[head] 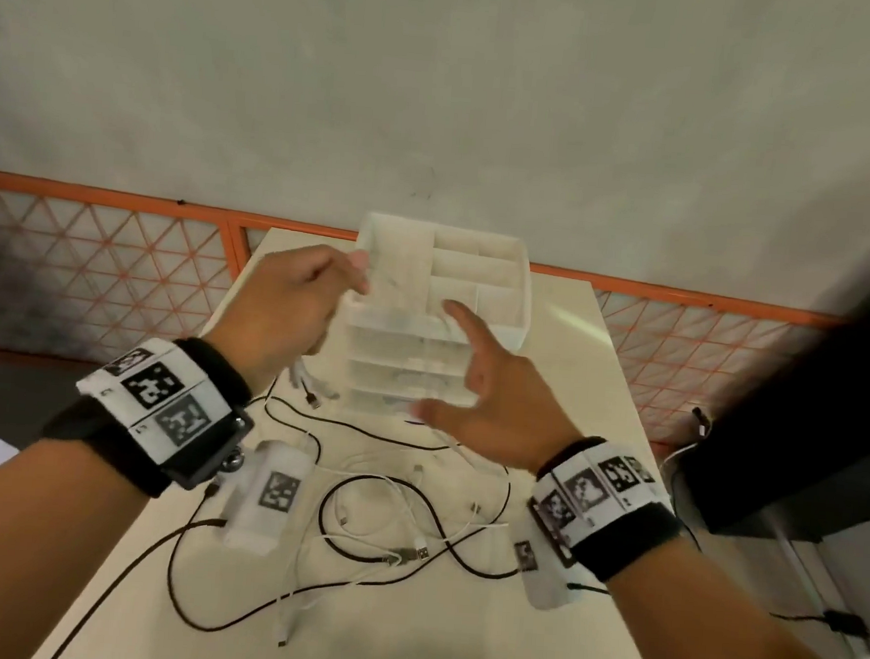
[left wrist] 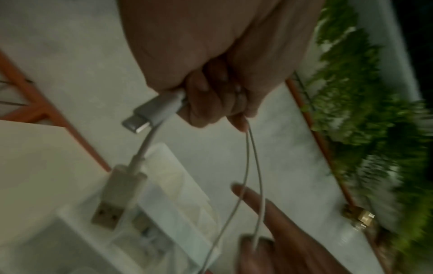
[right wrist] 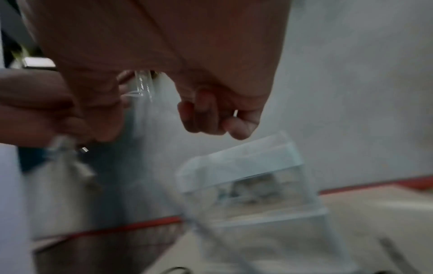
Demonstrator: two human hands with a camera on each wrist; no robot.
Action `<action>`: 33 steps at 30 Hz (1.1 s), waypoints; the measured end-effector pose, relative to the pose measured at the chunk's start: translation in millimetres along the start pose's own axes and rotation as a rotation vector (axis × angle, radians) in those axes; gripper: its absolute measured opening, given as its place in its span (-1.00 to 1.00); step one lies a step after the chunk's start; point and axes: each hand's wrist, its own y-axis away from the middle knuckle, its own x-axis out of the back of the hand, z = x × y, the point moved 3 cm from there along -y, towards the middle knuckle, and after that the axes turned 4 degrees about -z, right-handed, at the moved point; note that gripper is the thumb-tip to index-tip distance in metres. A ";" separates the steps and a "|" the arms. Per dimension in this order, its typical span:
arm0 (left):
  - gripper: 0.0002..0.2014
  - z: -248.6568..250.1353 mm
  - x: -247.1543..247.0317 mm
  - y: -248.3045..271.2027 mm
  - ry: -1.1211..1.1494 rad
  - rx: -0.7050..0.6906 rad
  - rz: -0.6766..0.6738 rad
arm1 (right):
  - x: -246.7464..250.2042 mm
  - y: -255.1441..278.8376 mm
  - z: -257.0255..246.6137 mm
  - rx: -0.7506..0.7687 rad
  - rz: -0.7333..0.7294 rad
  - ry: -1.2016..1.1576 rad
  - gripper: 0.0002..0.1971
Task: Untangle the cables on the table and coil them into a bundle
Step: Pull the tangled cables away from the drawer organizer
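Black and white cables (head: 383, 521) lie tangled on the beige table (head: 574, 370) below my raised hands. My left hand (head: 322, 295) grips a white cable (left wrist: 248, 157) in curled fingers (left wrist: 211, 103). Its USB-C end (left wrist: 140, 118) sticks out of the fist and its USB-A plug (left wrist: 112, 204) dangles below. Two thin strands hang down and run across the index finger of my right hand (left wrist: 269, 222). In the head view the right hand (head: 450, 376) is spread, index finger up and thumb out, holding nothing that I can see. In the blurred right wrist view its last fingers (right wrist: 211, 115) are curled.
A white drawer organiser (head: 477, 281) with open top compartments stands at the table's far end, just behind both hands. An orange lattice fence (head: 119, 255) runs behind the table. A dark piece of furniture (head: 801, 432) stands close on the right, and another white cable (head: 699, 425) hangs there.
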 end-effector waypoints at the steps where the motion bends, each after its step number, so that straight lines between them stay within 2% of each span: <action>1: -0.70 10.1 -12.2 2.9 -0.015 -0.032 -0.086 | -9.9 -4.5 -9.6 0.055 0.050 -0.062 -0.21; 3: -0.68 28.1 -28.2 6.3 0.003 -0.087 -0.187 | -28.2 -16.6 -9.9 0.052 0.184 -0.052 -0.64; 4: -0.68 37.4 -29.5 6.3 0.066 -0.113 -0.183 | -36.4 -21.7 -0.1 -0.012 0.194 -0.017 -0.74; 6: -0.67 54.8 -15.7 1.0 0.271 -0.158 -0.060 | -50.9 -23.1 42.4 -0.228 0.081 0.115 -0.64; 9: -0.73 60.5 24.1 -11.7 0.471 -0.171 0.162 | -51.9 -0.4 115.9 -0.554 -0.054 0.258 -0.65; 10: -0.73 53.5 32.9 -14.2 0.472 -0.137 0.203 | -47.2 7.8 131.5 -0.625 -0.047 0.273 -0.65; 12: -0.69 28.1 36.8 -14.5 0.376 -0.010 0.247 | -31.0 12.7 139.4 -0.663 0.046 0.263 -0.66; 14: -0.66 -0.4 22.0 -7.4 0.121 0.135 0.173 | -8.6 4.5 121.3 -0.551 0.194 0.195 -0.62; 16: -0.65 -23.2 -0.9 1.3 -0.066 0.238 0.049 | 17.8 -5.3 80.5 -0.354 0.333 0.173 -0.50; 19: -0.53 -40.9 -32.0 5.3 -0.014 0.301 -0.091 | 55.2 -10.7 12.8 -0.022 0.488 0.090 -0.54; 21: -0.34 -34.9 -51.1 3.3 0.005 0.253 -0.154 | 71.8 -8.3 -20.7 0.134 0.514 -0.008 -0.60; 23: -0.07 -25.7 -67.6 -0.8 0.007 0.202 -0.167 | 78.2 -4.2 -42.3 0.201 0.474 -0.136 -0.69; 25: 0.06 -18.2 -80.2 -4.4 0.005 0.172 -0.179 | 78.4 -0.4 -56.0 0.250 0.421 -0.256 -0.78; 27: -0.02 -15.8 -91.2 -7.5 -0.003 0.153 -0.218 | 77.0 3.9 -66.1 0.312 0.403 -0.354 -0.85; 30: -0.44 -21.3 -103.1 -5.7 -0.097 0.157 -0.286 | 84.2 6.8 -76.5 0.396 0.482 -0.445 -0.88; 32: -0.67 -42.0 -103.8 -4.8 -0.206 0.249 -0.293 | 95.7 5.6 -73.7 0.386 0.567 -0.484 -0.89; 33: -0.68 -55.4 -100.6 -5.0 -0.265 0.297 -0.272 | 101.3 4.4 -67.2 0.355 0.599 -0.481 -0.88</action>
